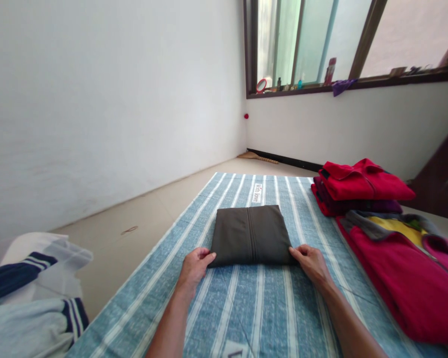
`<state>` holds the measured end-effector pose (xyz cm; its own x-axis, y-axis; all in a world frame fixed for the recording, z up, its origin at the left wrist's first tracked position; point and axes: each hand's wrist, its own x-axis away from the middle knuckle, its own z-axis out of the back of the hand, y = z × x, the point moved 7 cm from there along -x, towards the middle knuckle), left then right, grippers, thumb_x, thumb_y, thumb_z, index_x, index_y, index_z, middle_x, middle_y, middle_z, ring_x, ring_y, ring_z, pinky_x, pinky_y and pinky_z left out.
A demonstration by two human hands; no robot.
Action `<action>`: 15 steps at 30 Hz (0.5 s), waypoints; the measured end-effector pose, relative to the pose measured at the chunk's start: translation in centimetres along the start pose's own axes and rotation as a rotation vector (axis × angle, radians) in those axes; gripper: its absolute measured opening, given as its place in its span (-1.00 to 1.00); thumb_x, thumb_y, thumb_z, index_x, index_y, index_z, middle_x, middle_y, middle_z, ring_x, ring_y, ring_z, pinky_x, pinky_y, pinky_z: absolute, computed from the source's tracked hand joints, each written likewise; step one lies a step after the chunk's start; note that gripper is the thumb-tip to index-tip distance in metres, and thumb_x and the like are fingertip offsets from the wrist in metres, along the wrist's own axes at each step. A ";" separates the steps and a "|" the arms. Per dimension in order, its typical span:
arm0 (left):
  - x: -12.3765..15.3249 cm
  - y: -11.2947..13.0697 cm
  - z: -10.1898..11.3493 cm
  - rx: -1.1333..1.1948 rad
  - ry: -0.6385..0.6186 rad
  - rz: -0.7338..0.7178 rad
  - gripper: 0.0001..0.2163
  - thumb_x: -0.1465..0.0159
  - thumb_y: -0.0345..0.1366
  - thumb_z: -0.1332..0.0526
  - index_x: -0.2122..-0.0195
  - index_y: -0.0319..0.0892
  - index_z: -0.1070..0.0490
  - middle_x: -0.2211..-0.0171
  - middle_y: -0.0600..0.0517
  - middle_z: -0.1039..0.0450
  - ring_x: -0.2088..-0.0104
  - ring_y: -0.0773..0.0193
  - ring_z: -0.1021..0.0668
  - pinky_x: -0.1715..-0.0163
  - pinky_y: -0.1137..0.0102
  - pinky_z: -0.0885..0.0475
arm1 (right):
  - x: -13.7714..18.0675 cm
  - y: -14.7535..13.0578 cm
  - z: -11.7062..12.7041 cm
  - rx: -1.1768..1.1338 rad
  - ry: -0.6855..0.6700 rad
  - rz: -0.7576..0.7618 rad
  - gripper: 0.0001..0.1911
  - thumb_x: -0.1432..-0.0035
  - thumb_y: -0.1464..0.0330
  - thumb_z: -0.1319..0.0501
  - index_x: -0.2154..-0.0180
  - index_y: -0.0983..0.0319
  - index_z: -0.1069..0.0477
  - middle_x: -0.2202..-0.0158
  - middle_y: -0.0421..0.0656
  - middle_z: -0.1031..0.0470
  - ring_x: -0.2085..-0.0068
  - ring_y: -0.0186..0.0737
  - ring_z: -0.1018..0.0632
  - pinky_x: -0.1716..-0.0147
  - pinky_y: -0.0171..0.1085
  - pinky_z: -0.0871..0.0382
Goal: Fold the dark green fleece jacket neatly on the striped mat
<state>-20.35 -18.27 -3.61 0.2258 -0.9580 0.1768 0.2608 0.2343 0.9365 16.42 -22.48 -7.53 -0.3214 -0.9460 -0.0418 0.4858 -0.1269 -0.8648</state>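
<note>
A dark grey folded garment (250, 234) lies flat on a blue and white striped cloth (246, 308) spread on the floor. My left hand (194, 266) pinches its near left corner with curled fingers. My right hand (310, 261) grips its near right corner the same way. Both forearms reach in from the bottom of the view.
A stack of folded red and purple clothes (358, 188) sits at the right, with a red and yellow jacket (406, 258) in front of it. White and navy clothes (30, 293) lie at the lower left. Bare floor (134, 219) and white walls lie beyond; a window sill (321, 84) holds small items.
</note>
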 end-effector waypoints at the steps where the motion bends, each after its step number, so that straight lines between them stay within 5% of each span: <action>1: -0.1 0.1 -0.1 -0.005 -0.002 0.001 -0.66 0.18 -0.13 -0.33 0.40 -0.23 -0.45 0.57 0.06 -0.46 0.62 0.32 -0.39 0.69 0.48 -0.17 | 0.0 0.0 0.0 0.005 0.002 0.003 -0.56 -0.04 0.02 -0.13 0.58 0.25 -0.40 0.63 -0.24 -0.32 0.51 -0.26 -0.37 0.50 -0.31 -0.19; 6: 0.1 0.8 -0.3 0.006 -0.008 -0.007 -0.64 0.18 -0.22 -0.33 0.34 -0.23 -0.43 0.48 -0.01 -0.54 0.49 0.20 -0.52 0.59 0.44 -0.28 | 0.5 -1.0 0.4 0.054 0.112 0.103 -0.61 -0.10 0.06 -0.12 0.50 0.24 -0.44 0.56 -0.20 -0.41 0.48 -0.22 -0.44 0.45 -0.28 -0.28; 11: 0.4 1.3 -0.4 0.045 0.015 -0.033 -0.65 0.19 -0.25 -0.32 0.33 -0.23 -0.41 0.54 0.05 -0.51 0.44 0.17 -0.55 0.45 0.38 -0.36 | 3.7 -5.8 1.1 0.261 0.459 0.545 -0.76 -0.19 0.24 -0.12 0.28 0.25 -0.46 0.25 -0.04 -0.50 0.21 -0.10 -0.52 0.20 -0.17 -0.39; 15: 0.2 1.2 -0.5 0.061 0.039 -0.034 -0.61 0.19 -0.24 -0.32 0.29 -0.23 -0.41 0.55 0.07 -0.50 0.45 0.19 -0.54 0.44 0.37 -0.36 | 6.4 -10.2 -2.7 0.426 0.349 0.874 -0.73 -0.15 0.38 -0.19 0.08 0.22 -0.42 -0.06 0.03 -0.39 -0.13 0.02 -0.35 -0.05 -0.03 -0.27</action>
<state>-19.54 -18.15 -2.59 0.2544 -0.9578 0.1336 0.2116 0.1899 0.9587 7.24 -26.45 -0.32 0.0969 -0.6282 -0.7720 0.8889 0.4035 -0.2168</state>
